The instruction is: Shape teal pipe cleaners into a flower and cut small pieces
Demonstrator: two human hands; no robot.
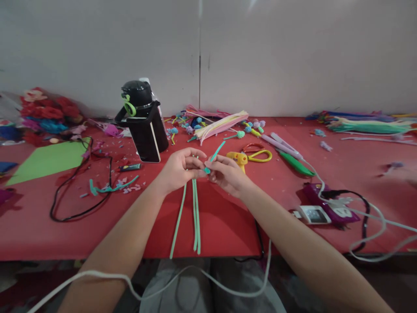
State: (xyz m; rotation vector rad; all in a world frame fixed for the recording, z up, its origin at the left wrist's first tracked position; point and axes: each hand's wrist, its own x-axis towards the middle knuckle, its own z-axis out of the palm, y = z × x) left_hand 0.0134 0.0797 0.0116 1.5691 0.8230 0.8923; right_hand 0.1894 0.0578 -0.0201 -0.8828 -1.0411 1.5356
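Near the middle of the red table, my left hand (185, 168) and my right hand (228, 174) meet, fingertips almost touching. Between them is a teal pipe cleaner (217, 151), its free end sticking up to the right and its lower end coiled at the fingertips. Both hands are closed in a pinch on it. Below my left hand, several pale green pipe cleaners (196, 217) lie on the table, pointing towards the front edge. A bent teal piece (112, 188) lies to the left. Just behind my right hand are a yellow glue gun (240, 159) and yellow-handled scissors (260, 155).
A phone (145, 141) leans on a black flask (138, 93). Pipe cleaner bundles (221, 125) lie at the back. To the right are a lilac straightener (282, 145), a purple power strip (332, 206) and a white device (314, 214). A white cable (182, 271) crosses in front.
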